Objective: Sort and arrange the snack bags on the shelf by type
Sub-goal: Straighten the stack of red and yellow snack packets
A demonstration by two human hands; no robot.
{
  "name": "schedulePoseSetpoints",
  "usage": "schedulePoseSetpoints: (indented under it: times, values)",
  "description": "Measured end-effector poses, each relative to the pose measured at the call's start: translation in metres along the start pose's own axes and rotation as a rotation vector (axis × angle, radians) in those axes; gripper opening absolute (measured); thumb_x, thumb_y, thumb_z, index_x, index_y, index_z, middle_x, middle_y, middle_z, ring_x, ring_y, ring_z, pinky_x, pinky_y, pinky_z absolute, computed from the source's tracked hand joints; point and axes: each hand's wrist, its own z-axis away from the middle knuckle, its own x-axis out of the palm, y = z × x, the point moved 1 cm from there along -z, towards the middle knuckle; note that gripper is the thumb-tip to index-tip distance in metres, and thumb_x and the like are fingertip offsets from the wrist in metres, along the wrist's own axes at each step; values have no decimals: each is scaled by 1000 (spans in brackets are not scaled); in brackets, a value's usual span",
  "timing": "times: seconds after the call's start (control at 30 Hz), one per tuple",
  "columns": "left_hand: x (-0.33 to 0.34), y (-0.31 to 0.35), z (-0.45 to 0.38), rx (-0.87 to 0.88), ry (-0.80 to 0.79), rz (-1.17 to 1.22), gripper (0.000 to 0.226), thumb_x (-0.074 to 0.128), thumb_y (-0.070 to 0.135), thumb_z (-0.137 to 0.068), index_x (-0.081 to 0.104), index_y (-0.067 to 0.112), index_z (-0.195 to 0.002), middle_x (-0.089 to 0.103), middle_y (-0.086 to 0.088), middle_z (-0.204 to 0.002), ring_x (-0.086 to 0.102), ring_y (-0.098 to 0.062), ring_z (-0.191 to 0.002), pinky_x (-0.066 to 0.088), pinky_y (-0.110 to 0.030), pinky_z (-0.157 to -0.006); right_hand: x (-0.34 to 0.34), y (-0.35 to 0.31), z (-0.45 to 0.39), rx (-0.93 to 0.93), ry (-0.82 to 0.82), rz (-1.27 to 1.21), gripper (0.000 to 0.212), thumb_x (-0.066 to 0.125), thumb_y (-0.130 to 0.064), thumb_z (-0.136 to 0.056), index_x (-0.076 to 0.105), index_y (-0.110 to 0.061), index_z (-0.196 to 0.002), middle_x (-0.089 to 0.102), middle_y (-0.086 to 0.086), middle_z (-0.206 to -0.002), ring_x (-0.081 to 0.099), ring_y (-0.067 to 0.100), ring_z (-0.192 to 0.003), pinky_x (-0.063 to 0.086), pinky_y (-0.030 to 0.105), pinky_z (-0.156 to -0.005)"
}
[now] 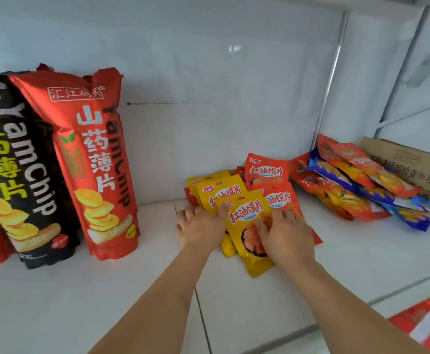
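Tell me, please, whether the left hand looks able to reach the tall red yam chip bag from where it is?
Probably yes. The left hand rests at the yellow snack bags, and only bare white shelf lies between it and the upright red yam chip bag, with nothing standing in the way.

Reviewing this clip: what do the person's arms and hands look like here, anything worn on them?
Both forearms enter from the bottom edge and are bare as far as the frame shows: no sleeves in view. The left hand and right hand wear no gloves, and no watch, bracelet or ring is visible. Nails look short and unpainted, though the picture is soft.
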Motion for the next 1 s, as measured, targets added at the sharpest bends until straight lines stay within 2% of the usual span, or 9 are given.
schedulePoseSetpoints:
  times: [0.13, 0.27, 0.37, 0.47, 0.53, 0.63, 0.7, 0.9, 1.0]
  values:
    - [16, 4, -6, -69, 135, 70, 97, 39, 80, -87, 40, 5, -149, 34, -10, -159, 18, -31, -151, 18, -48, -121, 4, 0, -15, -86, 55, -5, 57, 37, -63, -95, 59, -18, -122, 65, 8, -119, 57, 30, -112, 45, 40, -93]
    - [24, 2, -9, -64, 216, 117, 93, 51, 76, -85, 43, 7, -146, 40, -9, -155, 23, -30, -148, 20, -45, -120, 10, -2, -21, -128, 67, -53, 56, 40, -63, -93, 59, -19, -122, 63, 6, -118, 55, 29, -111, 44, 40, -89]
    - [25, -1, -13, -15, 286, 151, 81, 63, 67, -83, 51, 8, -137, 52, -8, -143, 31, -28, -142, 26, -42, -118, 17, -2, -21, -126, 103, -106, 56, 46, -64, -89, 63, -18, -117, 65, 7, -110, 57, 30, -104, 46, 39, -81]
    - [20, 2, -10, -5, 275, 228, 67, 69, 55, -85, 54, 11, -133, 52, -6, -142, 28, -27, -145, 27, -46, -119, 24, -5, -20, -138, 120, -129, 57, 53, -64, -86, 66, -16, -114, 66, 7, -102, 60, 30, -96, 47, 40, -79]
    - [17, 7, -6, -3, 276, 286, 58, 71, 46, -88, 53, 15, -133, 51, -5, -140, 36, -28, -141, 31, -47, -117, 25, -6, -20, -157, 148, -143, 54, 57, -63, -84, 68, -15, -109, 67, 7, -96, 61, 30, -91, 47, 40, -79]
    - [15, 11, -1, 27, 245, 390, 39, 70, 41, -91, 48, 31, -121, 59, 1, -130, 58, -22, -123, 49, -39, -98, 25, -9, -20, -183, 206, -181, 49, 63, -59, -81, 70, -15, -101, 67, 6, -88, 61, 29, -84, 46, 40, -76]
    - [13, 15, 2, 58, 226, 507, 35, 69, 32, -94, 42, 35, -117, 61, 6, -126, 64, -15, -111, 52, -31, -85, 25, -11, -19, -202, 223, -214, 46, 61, -58, -82, 69, -16, -99, 67, 5, -86, 61, 29, -82, 45, 40, -74]
    - [3, 14, 6, 39, 182, 796, 46, 67, 14, -96, 48, 26, -135, 71, 3, -120, 73, -18, -101, 61, -46, -88, 23, -17, -15, -233, 212, -329, 51, 48, -62, -85, 67, -19, -102, 66, 2, -90, 60, 26, -85, 45, 38, -72]
    - [-12, 8, 8, -25, 125, 959, 36, 69, 6, -93, 57, 16, -126, 76, -7, -111, 76, -28, -95, 60, -54, -86, 16, -21, -12, -256, 144, -413, 59, 39, -68, -88, 62, -22, -117, 65, 1, -102, 59, 24, -95, 47, 39, -79]
